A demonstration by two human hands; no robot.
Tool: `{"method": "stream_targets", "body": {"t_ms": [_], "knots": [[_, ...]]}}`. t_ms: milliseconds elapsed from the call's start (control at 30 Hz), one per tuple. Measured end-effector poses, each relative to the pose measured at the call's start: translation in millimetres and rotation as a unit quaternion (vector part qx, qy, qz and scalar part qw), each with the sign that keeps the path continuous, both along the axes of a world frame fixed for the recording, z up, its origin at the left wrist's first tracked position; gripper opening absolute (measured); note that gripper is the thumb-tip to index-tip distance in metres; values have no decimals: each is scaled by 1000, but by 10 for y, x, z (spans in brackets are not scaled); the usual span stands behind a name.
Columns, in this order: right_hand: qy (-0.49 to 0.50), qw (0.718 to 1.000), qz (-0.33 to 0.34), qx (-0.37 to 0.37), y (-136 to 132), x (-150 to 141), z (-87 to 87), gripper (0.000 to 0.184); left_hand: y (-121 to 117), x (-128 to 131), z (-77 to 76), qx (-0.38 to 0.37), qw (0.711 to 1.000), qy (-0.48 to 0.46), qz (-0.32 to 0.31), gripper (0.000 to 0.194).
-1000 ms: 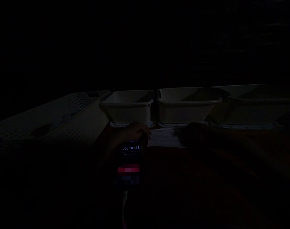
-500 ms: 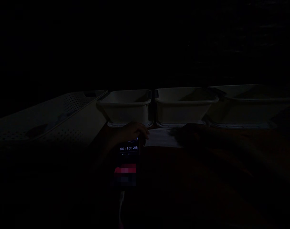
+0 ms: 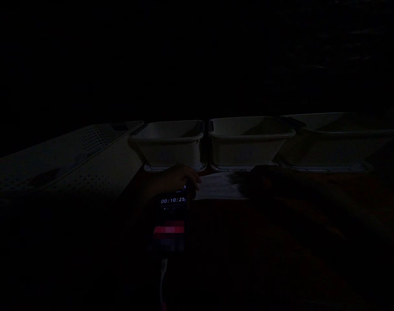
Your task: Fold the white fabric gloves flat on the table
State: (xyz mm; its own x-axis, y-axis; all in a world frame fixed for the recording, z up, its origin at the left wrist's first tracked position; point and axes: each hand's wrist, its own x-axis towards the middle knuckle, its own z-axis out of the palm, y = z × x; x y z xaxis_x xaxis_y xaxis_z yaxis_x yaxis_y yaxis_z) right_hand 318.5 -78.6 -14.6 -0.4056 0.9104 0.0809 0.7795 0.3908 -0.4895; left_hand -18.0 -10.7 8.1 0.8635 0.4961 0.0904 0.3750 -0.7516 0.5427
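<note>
The scene is very dark. A flat white sheet [image 3: 216,185], of cloth or paper, spans the gap between my two hands. My left hand [image 3: 179,176] reaches over the top of a lit phone [image 3: 171,216], its fingers bent and closed at the sheet's left edge; the thumb is hard to see. At the sheet's right end is my right hand [image 3: 260,179], mostly lost in shadow, so its fingers cannot be made out. The phone shows a timer at 00:10:25 and a red area lower down.
Behind the hands stand three pale bins: a left bin [image 3: 169,149], a middle bin [image 3: 245,147] and a right bin [image 3: 329,147]. A perforated pale basket [image 3: 125,151] with dim contents lies at left. A white cable [image 3: 162,276] runs from the phone towards me.
The whole view has shifted slightly, so things sit a little further left and higher. Both hands stay at the white sheet, and the timer reads the same.
</note>
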Motion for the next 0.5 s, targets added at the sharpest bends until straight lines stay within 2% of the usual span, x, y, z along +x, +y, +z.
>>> {"method": "stream_targets", "body": {"t_ms": [133,267,333,400,500], "knots": [[-54,999,8,2,-4,24,43,41,-61,28,71,-12,1000,11,-7,33],[-17,1000,11,18,-67,-170,152,44,-80,75,77,45,999,10,17,36],[24,1000,11,6,-90,-320,150,42,-71,92,40,48,999,2,10,38],[65,998,17,-1,-80,-458,71,38,-59,101,-7,38,999,-5,-10,38],[107,993,59,-3,0,-568,-167,37,-38,93,-65,26,999,-3,-25,39]]}}
